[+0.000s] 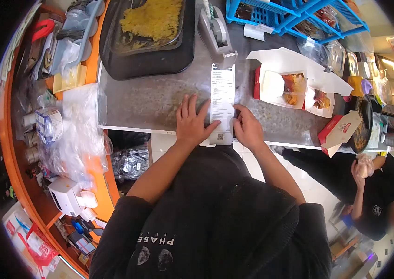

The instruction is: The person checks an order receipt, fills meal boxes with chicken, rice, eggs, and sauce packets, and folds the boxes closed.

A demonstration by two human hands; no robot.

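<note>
The left hand rests its thumb on a receipt; the right hand meets the opposite edge. A tape dispenser stands ahead of both.

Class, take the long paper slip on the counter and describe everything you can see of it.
The slip is a narrow white strip, apparently thin paper, with rows of dark print too small to read and a square code near its lower end. It lies lengthwise on the grey counter, its top by the tape dispenser, its bottom at the front edge. The left hand's thumb overlaps its left side; the right hand is at its right edge, contact unclear.
</note>
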